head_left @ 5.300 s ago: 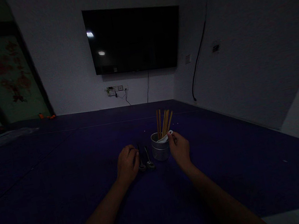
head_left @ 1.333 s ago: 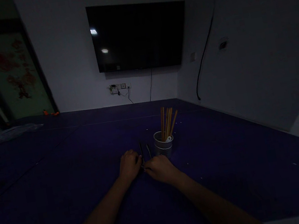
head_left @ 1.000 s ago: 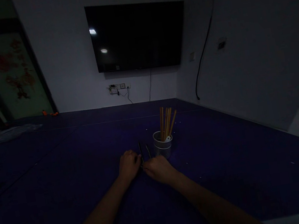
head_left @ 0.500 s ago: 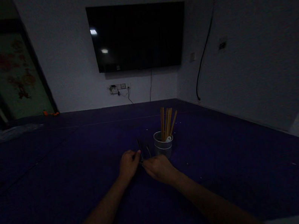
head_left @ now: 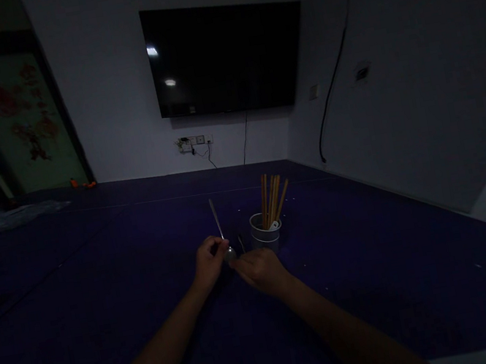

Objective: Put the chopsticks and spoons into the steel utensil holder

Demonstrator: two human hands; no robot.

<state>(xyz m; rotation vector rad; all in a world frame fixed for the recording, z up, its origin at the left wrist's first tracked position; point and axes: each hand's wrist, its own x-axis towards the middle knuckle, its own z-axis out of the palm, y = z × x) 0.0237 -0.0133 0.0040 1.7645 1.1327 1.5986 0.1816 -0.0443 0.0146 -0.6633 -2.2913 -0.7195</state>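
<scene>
On my far left is a door [head_left: 22,126] with red decorations, and near it a clear plastic sheet [head_left: 11,220] lies crumpled on the blue surface [head_left: 167,343]. My left hand [head_left: 212,260] has thumb and finger clamped on the spoon [head_left: 216,219], around where its handle meets the bowl. The spoon's bowl sits between my two hands, its handle slanting away from me and leftward. Next comes the other spoon [head_left: 241,242], its near end hidden behind my right hand [head_left: 258,271]. That hand is curled, fingertips by the first spoon's bowl; I cannot tell whether they grip it. Just beyond it stands my cup [head_left: 265,240], upright, holding chopsticks [head_left: 273,198] and something white [head_left: 274,225].
</scene>
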